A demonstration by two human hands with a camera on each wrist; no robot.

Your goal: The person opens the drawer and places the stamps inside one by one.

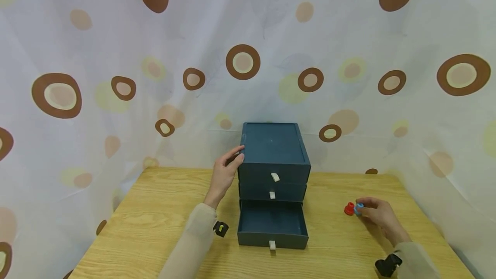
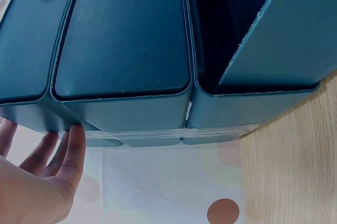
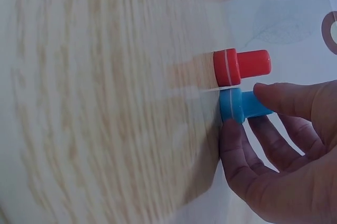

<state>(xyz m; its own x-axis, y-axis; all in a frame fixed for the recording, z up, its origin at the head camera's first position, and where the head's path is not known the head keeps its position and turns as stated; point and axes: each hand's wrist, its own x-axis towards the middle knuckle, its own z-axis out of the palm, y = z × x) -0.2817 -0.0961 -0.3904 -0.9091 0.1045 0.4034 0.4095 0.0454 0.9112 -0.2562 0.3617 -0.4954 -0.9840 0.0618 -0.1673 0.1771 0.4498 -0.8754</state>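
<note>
A dark blue three-drawer cabinet [image 1: 274,143] stands on the table, its bottom drawer [image 1: 273,240] pulled out and its upper two closed. My left hand [image 1: 225,175] touches the cabinet's upper left side, fingers extended; the left wrist view shows fingertips against the side wall. Over to the right, my right hand [image 3: 287,150] pinches a small blue stamp-like piece [image 3: 232,104] by its knob, between thumb and fingers. Its wide round base is on the wooden surface. Right beside it stands a red piece [image 3: 226,67] of the same shape, upright and untouched by the hand.
The wooden table [image 1: 155,227] extends to both sides of the cabinet. A patterned cloth [image 1: 209,111] with brown and yellow spots hangs behind and around it. White pull tabs [image 1: 272,245] stick out from the drawer fronts. Nothing shows inside the pulled-out drawer.
</note>
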